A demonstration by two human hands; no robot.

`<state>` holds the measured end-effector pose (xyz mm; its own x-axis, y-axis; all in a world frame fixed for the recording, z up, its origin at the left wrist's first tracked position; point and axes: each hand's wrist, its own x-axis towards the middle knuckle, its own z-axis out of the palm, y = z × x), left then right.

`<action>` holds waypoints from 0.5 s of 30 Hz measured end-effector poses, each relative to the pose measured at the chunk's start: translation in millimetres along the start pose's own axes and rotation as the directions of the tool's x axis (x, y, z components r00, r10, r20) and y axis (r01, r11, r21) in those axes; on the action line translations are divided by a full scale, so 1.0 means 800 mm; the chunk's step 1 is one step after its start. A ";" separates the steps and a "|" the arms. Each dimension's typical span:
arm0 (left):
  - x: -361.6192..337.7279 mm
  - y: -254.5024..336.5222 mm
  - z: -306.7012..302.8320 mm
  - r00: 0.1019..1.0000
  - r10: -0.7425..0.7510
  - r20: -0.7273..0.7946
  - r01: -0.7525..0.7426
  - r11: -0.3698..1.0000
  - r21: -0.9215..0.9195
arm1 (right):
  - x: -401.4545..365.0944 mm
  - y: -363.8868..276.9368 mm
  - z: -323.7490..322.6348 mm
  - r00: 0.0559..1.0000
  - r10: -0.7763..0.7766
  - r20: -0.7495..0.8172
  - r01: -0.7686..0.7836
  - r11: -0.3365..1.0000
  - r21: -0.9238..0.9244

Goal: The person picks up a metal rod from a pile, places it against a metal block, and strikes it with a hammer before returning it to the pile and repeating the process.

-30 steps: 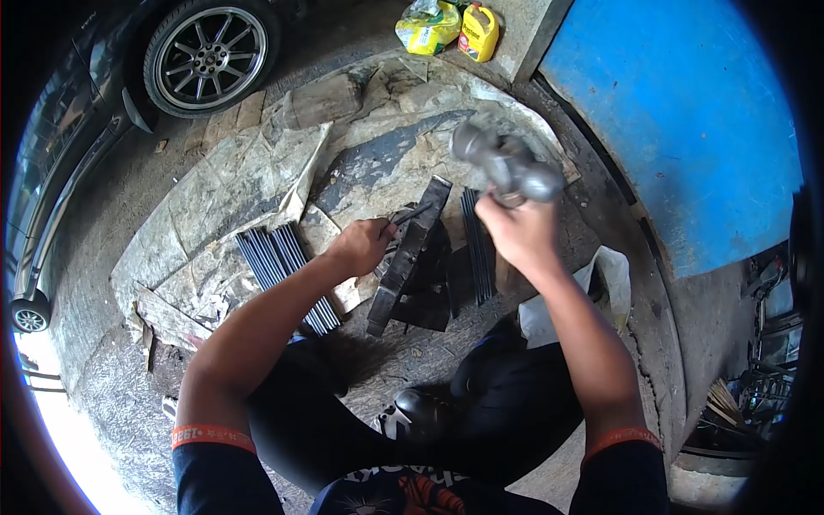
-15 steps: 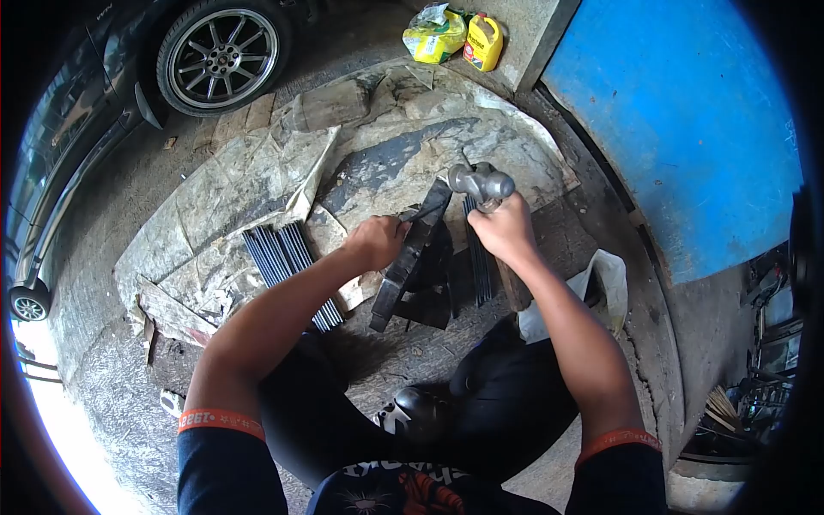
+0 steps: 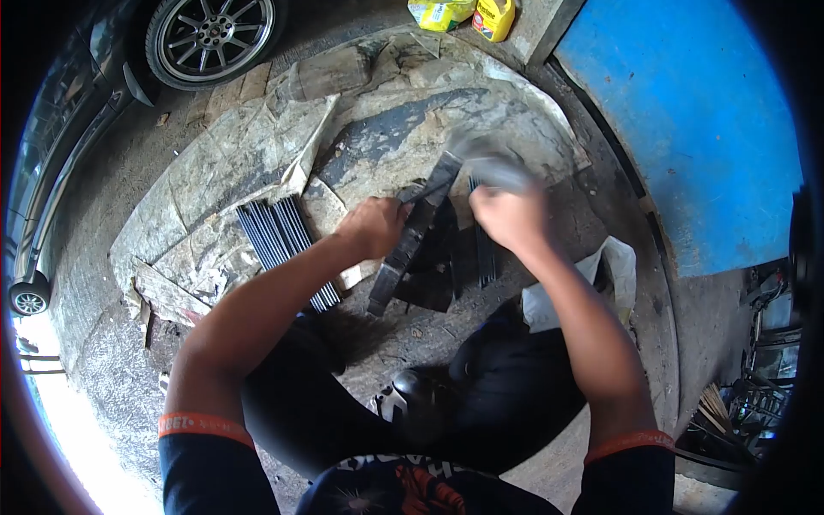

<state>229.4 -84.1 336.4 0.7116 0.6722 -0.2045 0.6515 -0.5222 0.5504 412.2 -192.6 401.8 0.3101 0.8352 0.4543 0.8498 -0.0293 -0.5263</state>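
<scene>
My right hand point(image 3: 512, 216) is wrapped round a ball-peen hammer point(image 3: 502, 172), whose head is smeared by motion just right of the upper end of a dark steel block point(image 3: 418, 230). The block slants away from me on a dark metal stand point(image 3: 432, 287). At the block's left side, my left hand point(image 3: 374, 225) is closed on a thin dark metal rod point(image 3: 418, 196), which reaches over the block; most of the rod is hidden. Left of the block lies a bundle of dark rods point(image 3: 283, 240). More rods point(image 3: 486, 257) lie to its right, below my right hand.
A stained sheet point(image 3: 232, 159) covers the ground ahead. A car wheel point(image 3: 213, 39) stands at the upper left. A yellow jug point(image 3: 493, 19) and a yellow bag point(image 3: 439, 13) are at the top, beside a blue panel point(image 3: 678, 129). A white sack point(image 3: 549, 307) lies by my right knee.
The hammer head has gone from sharp to blurred and sits slightly lower and turned in my view. My left hand stays at the block. The view has tilted down slightly.
</scene>
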 end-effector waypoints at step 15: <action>-0.006 0.011 -0.010 0.998 -0.040 0.040 0.037 0.998 0.057 | 0.001 0.011 0.000 0.898 0.363 0.247 -0.376 0.927 0.003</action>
<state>229.6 -87.6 348.5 0.6950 0.6711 -0.2581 0.6916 -0.5258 0.4951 419.8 -192.0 397.2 0.4821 0.8752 0.0391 0.6695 -0.3393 -0.6608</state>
